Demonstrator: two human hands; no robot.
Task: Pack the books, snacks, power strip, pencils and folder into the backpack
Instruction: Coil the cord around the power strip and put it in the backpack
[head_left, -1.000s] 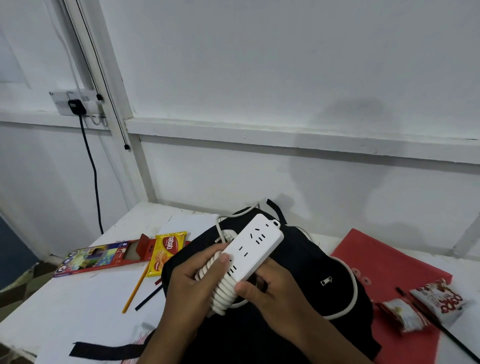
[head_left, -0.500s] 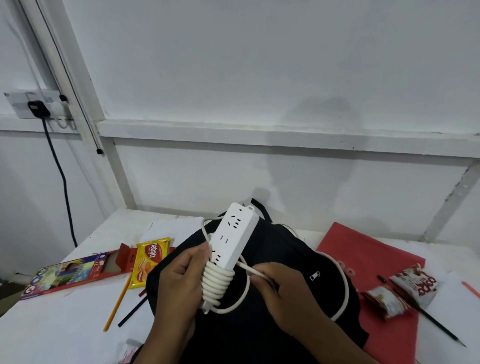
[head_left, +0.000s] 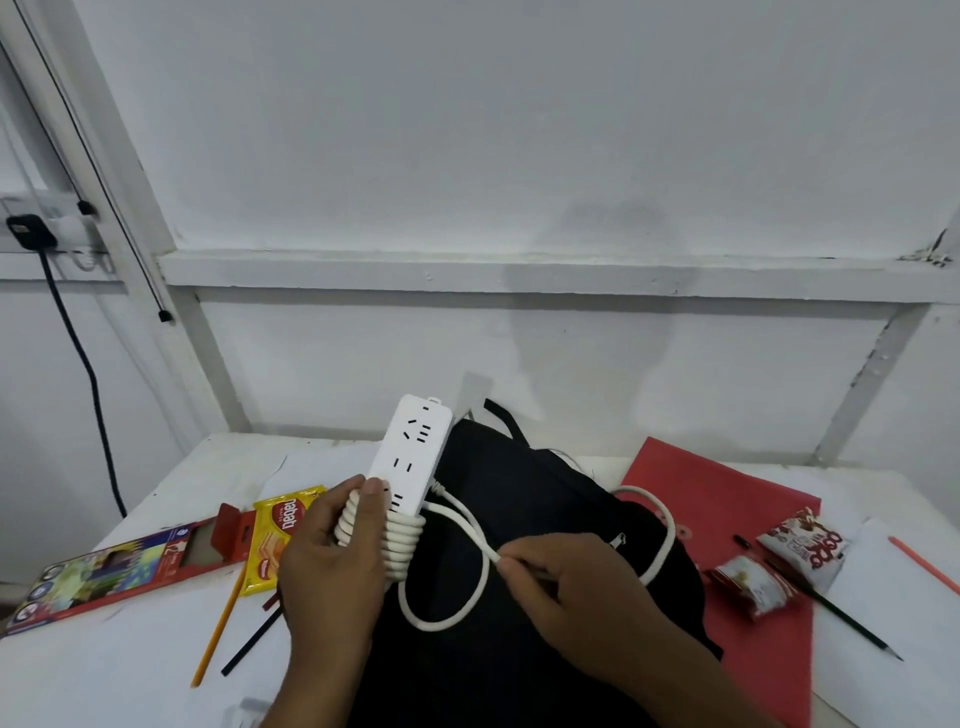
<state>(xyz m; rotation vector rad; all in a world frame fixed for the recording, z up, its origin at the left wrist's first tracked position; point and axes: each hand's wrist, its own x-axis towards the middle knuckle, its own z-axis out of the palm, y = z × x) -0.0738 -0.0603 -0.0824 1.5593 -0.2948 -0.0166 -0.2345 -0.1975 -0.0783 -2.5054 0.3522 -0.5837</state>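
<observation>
While the power strip (head_left: 410, 462) stood tilted above the black backpack (head_left: 524, 571), your left hand (head_left: 332, 566) gripped its cord-wrapped lower end, thumb on the socket face. Your right hand (head_left: 566, 587) pinched the loose white cord (head_left: 467, 525) just right of those fingers. Left of them lay a yellow snack packet (head_left: 272, 540); a red folder (head_left: 727, 504) lay farther right.

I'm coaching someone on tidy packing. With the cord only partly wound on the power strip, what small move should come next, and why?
Probably one more turn: the right hand pinches the loose white cord, which still loops over the black backpack, while the left hand grips the power strip over its finished coils. Bringing that slack round the strip's lower end should shorten the loop before packing.
</observation>
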